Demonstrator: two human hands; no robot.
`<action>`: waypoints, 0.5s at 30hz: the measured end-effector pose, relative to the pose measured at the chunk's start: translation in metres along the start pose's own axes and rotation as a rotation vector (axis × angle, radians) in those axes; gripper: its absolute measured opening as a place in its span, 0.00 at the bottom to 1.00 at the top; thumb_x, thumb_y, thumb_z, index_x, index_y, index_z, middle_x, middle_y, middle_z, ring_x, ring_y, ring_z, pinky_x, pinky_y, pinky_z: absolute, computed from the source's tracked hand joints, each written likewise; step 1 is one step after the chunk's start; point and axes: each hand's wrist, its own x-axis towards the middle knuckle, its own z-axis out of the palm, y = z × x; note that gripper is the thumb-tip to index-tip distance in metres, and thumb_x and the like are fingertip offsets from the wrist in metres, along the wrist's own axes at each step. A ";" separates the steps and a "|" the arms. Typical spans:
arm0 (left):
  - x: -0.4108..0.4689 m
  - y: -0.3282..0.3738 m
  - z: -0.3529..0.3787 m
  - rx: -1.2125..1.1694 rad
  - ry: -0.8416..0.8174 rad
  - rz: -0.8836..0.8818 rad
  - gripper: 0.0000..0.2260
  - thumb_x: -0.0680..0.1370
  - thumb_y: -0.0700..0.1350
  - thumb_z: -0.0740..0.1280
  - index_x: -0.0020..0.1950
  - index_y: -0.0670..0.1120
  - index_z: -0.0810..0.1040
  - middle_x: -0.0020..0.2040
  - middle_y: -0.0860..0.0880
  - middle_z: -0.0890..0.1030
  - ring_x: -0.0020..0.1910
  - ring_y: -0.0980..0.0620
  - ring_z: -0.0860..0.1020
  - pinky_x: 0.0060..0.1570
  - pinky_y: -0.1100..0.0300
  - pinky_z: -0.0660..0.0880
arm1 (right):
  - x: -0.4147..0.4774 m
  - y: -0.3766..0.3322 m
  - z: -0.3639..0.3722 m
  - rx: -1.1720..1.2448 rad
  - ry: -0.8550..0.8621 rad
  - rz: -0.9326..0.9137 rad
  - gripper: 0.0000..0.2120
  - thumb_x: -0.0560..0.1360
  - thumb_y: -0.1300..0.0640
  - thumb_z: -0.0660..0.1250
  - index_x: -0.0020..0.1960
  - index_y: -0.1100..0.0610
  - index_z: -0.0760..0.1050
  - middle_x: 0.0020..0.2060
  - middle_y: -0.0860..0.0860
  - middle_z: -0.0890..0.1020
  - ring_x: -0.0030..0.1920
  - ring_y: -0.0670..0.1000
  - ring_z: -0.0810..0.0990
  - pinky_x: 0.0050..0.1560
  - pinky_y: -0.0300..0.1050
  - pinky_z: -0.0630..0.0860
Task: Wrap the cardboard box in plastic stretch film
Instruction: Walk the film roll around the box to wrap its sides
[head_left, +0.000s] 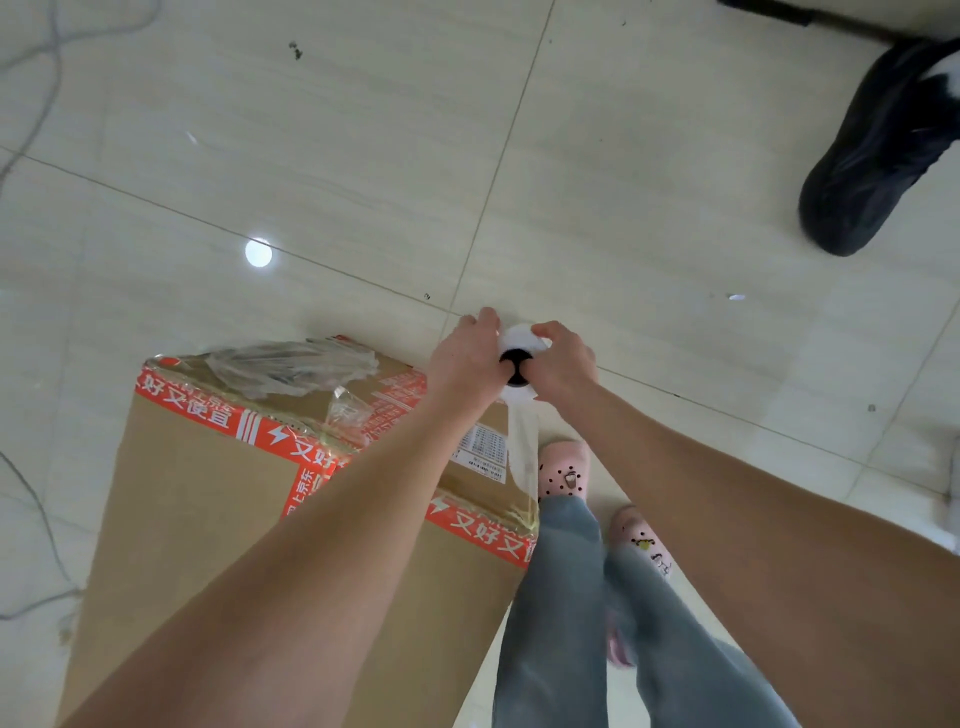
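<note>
Thin cables trail over the tiled floor at the far left. Next to them stands the cardboard box, banded with red printed tape, its lower end cut off by the frame. A crumpled bunch of stretch film lies along the far edge of its top. The left forearm crosses the box top and hides part of it, along with part of the shipping label. Just past the box's right edge, the left hand and the right hand clasp the stretch film roll from either side, fingers curled round it. The roll is seen end-on, so its long axis is roughly upright and points at the camera. Its black core shows between the hands, while its lower length is hidden. A clear sheet of film drops from the roll to the box's near right corner. The box therefore lies left of and below the hands, with the left hand nearer to it. The next pass probably has to carry the roll round that corner with the sheet kept taut. The film is too transparent to tell how much of the box is already covered, or whether fingers reach into the core. Pink clogs stand right of the box, and a black shoe sits at the upper right.
</note>
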 end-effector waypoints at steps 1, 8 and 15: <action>0.003 0.003 -0.003 0.075 0.004 0.063 0.15 0.76 0.44 0.66 0.62 0.45 0.69 0.52 0.46 0.75 0.46 0.45 0.78 0.41 0.53 0.76 | 0.001 -0.002 0.000 -0.037 -0.004 -0.017 0.24 0.72 0.64 0.62 0.67 0.50 0.71 0.57 0.54 0.77 0.52 0.56 0.79 0.51 0.54 0.80; 0.017 0.002 -0.016 0.141 0.036 0.022 0.03 0.77 0.42 0.61 0.48 0.44 0.69 0.44 0.45 0.75 0.41 0.45 0.75 0.35 0.55 0.69 | 0.010 -0.022 -0.003 -0.189 -0.051 -0.105 0.22 0.74 0.61 0.63 0.66 0.48 0.71 0.58 0.52 0.78 0.49 0.52 0.75 0.39 0.40 0.69; 0.025 -0.023 -0.034 -0.247 0.082 -0.339 0.06 0.75 0.44 0.64 0.44 0.42 0.69 0.40 0.46 0.75 0.35 0.48 0.74 0.29 0.59 0.65 | 0.014 -0.056 0.013 -0.035 -0.091 -0.004 0.27 0.70 0.57 0.69 0.67 0.52 0.67 0.54 0.52 0.76 0.46 0.53 0.80 0.37 0.44 0.76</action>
